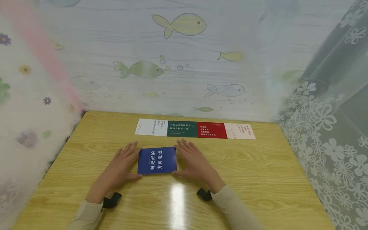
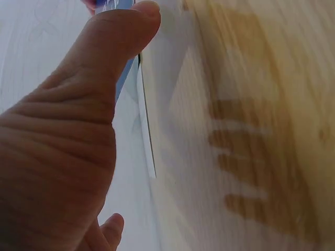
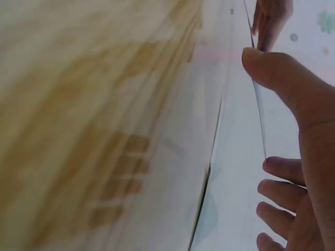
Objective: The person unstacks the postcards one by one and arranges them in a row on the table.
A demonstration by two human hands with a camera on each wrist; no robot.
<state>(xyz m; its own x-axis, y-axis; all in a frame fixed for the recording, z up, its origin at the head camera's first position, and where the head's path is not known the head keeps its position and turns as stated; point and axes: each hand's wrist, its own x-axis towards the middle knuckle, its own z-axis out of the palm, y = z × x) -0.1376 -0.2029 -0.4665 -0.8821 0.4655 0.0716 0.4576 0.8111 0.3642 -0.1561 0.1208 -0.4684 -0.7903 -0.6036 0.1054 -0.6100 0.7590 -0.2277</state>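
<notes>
A dark blue card (image 1: 157, 162) with white Chinese characters is held between both hands, above the wooden table. My left hand (image 1: 120, 164) grips its left side, index fingertip at the far corner and thumb at the near one. On the opposite side my right hand (image 1: 195, 162) pinches the card's corners the same way, its other fingers extended forward. The right wrist view shows the card edge-on as a thin line (image 3: 260, 117) between thumb and index fingertip, apart from the tabletop. In the left wrist view the thumb (image 2: 99, 49) hides much of the card.
Beyond the hands, a row of cards lies side by side: white (image 1: 151, 127), green (image 1: 182, 129), red (image 1: 212, 130) and pale pink (image 1: 240, 131). A fish-print curtain (image 1: 178, 73) hangs behind the table (image 1: 253, 179). Floral fabric and lace flank it. Black straps (image 1: 112, 200) circle the wrists.
</notes>
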